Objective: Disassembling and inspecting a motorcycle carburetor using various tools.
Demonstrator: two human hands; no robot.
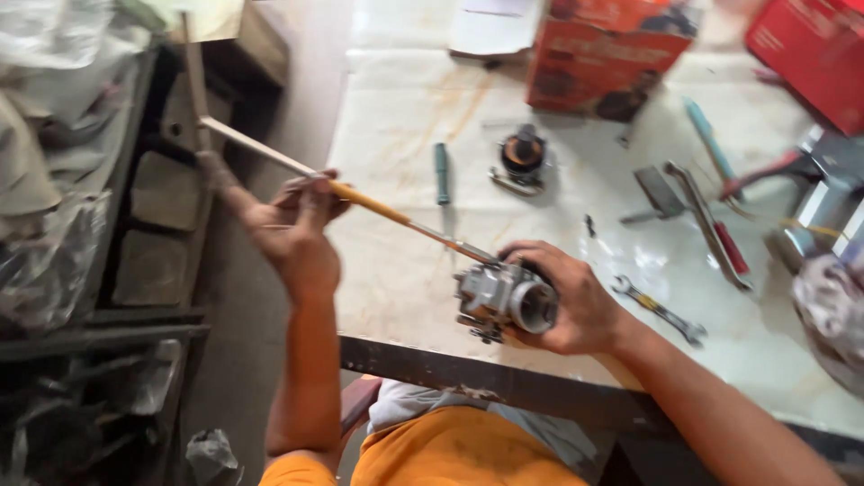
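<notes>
A small grey cast-metal carburettor [502,301] with a round open throat sits at the near edge of a pale, stained worktable [405,117], cupped in the right hand [567,301], whose fingers curl around its back. The left hand [297,229], out past the table's left edge, pinches the yellow handle of a long, thin screwdriver [378,209] whose tip meets the carburettor's top. Farther back lie a combination spanner [661,310], a red-handled tool [731,247], a dark round part [522,155] and an orange cardboard box [603,54].

1 carburetor [504,301], 2 red boxes [605,54], 1 wrench [661,311], 2 hands [576,301]
</notes>
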